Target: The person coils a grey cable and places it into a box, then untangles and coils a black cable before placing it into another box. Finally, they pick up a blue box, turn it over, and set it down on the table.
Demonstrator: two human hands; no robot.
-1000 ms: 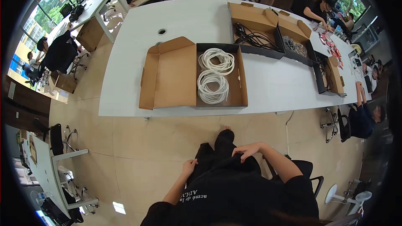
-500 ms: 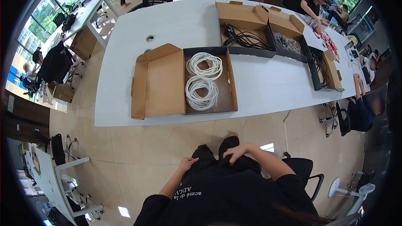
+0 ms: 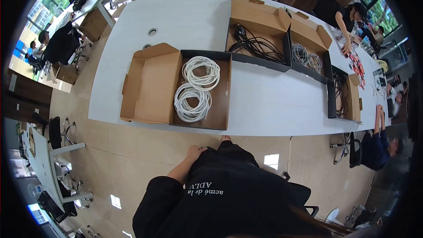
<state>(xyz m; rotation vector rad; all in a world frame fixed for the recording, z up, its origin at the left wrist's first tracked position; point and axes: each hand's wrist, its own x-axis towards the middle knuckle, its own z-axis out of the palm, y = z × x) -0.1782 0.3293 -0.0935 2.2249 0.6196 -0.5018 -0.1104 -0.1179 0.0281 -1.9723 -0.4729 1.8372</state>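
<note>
My left hand lies against the black trousers at my thigh, its fingers partly visible and holding nothing that I can see. My right hand is out of sight. On the white table in front of me stands an opened cardboard box, black outside and brown inside, with its lid folded out to the left. Inside it lie two coiled white cables, the upper coil slightly overlapping the lower coil. Neither hand touches the box or the cables.
Further right on the table are boxes with black cables, thin grey cables and dark cables. A person handles red items at the far side. Another person sits at right. A chair stands behind my right side.
My right hand has left the view; it was over my thigh before. My left hand stays at the thigh. The view has turned, and the nearest box appears further left.
</note>
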